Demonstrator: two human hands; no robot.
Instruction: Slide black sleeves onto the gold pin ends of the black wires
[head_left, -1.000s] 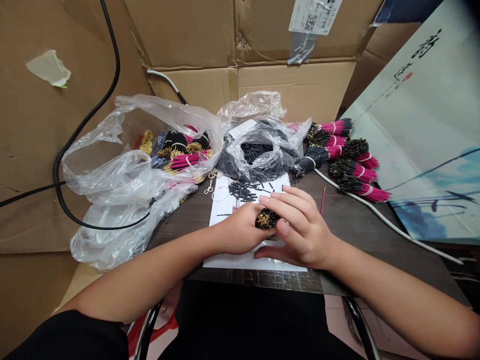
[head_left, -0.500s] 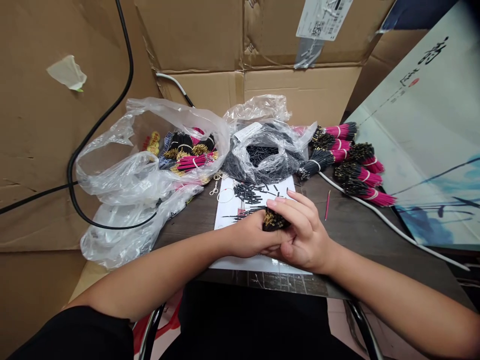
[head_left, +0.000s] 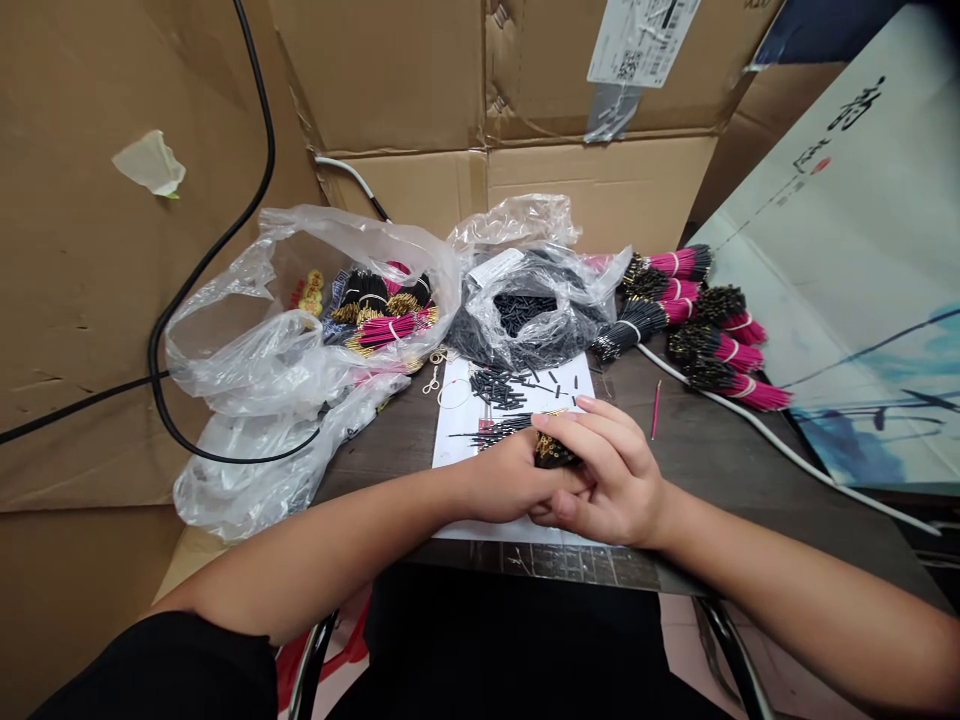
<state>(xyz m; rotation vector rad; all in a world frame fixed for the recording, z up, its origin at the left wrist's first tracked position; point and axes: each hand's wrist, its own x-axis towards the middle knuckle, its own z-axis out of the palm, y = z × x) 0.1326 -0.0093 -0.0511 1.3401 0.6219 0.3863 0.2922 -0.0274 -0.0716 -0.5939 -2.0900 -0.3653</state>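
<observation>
Bundle of thin black wires with gold ends [head_left: 553, 452] is in both hands, held over the white paper [head_left: 452, 450] on the dark surface [head_left: 705, 470]. Left hand [head_left: 506, 485] is wrapped round it in a fist; right hand [head_left: 616, 475] is curled over it from the other side, fingers across the top, both hands pressed together. Long axis runs roughly left-right, gold ends at the right-hand side, tilted up toward the camera. Dark thin tips [head_left: 499, 430] stick out left past the left hand, probably its other end, but fingers hide the middle. Handling, judged: light, bendy strand by strand, stiffer as a bunch; strands likely slide on each other, tips could bend. Best hold: full wrap round the middle, off the tips. Loose black tube pieces [head_left: 499, 390] lie just beyond, on the paper.
</observation>
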